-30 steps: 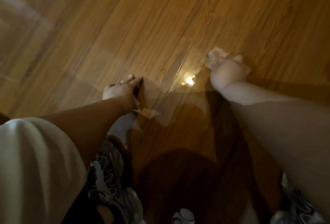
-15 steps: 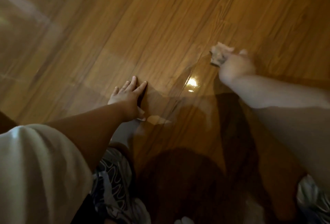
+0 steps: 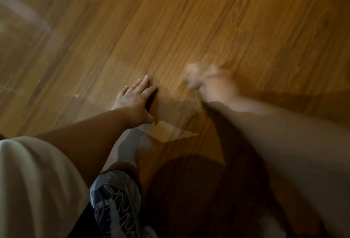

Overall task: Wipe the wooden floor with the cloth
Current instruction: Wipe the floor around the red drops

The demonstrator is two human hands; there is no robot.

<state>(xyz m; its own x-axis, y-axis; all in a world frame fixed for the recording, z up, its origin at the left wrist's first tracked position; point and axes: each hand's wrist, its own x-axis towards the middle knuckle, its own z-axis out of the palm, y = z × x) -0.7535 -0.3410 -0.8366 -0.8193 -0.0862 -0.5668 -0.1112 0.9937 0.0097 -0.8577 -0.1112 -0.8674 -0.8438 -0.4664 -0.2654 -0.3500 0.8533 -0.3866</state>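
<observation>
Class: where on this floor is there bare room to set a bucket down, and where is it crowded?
Bare floor lies beyond both hands and left of the left hand. Crowded: the narrow gap between it and the right hand gripping the cloth, and near the shoe.

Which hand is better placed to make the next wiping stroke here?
Right. The right hand grips the cloth, both blurred, low over the wooden floor. The left hand lies flat on it with straight fingers and holds nothing.
</observation>
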